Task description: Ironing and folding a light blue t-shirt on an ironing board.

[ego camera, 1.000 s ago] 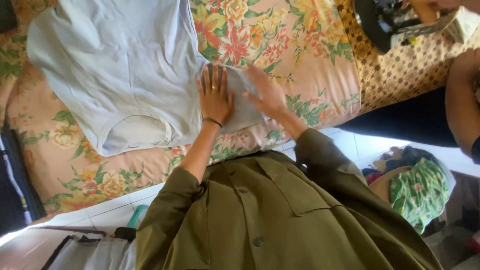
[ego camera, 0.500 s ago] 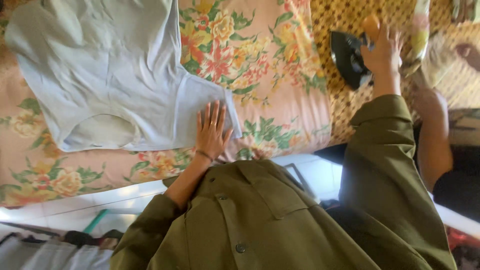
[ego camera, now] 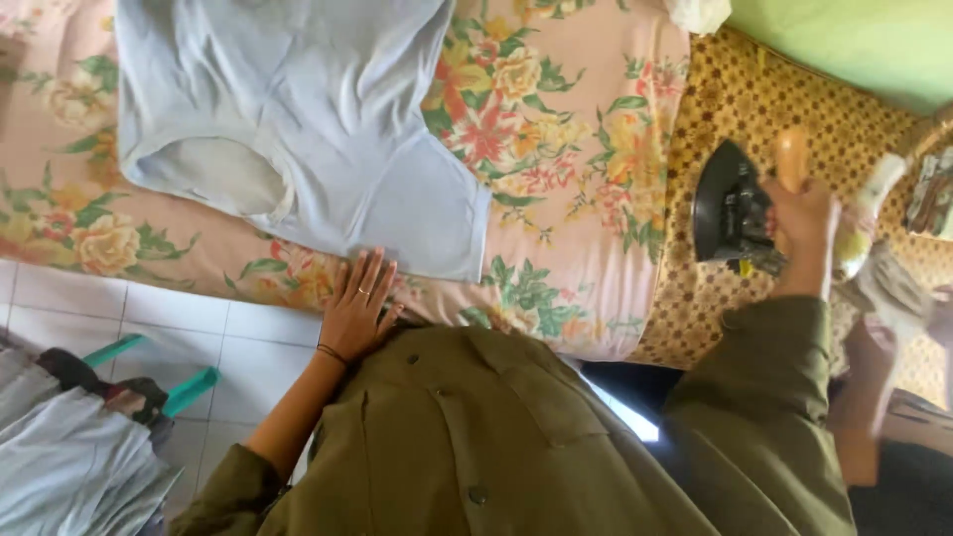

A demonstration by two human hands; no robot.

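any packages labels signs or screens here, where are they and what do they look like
Crinkled pale wrapper or packet: far right, just past the right hand gripping the dark clothes iron; whitish with yellow, kind unclear.
Stacked printed papers or packets: right edge; dark and pale, blurred.
No signs or screens.

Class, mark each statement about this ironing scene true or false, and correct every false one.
1. The right hand grips the iron by its handle. True.
2. The left hand lies flat on the floral sheet. True.
3. The iron rests on the light blue shirt. False: it is off to the side, over the patterned yellow mat.
4. The shirt is folded into a small square. False: it lies spread out flat.
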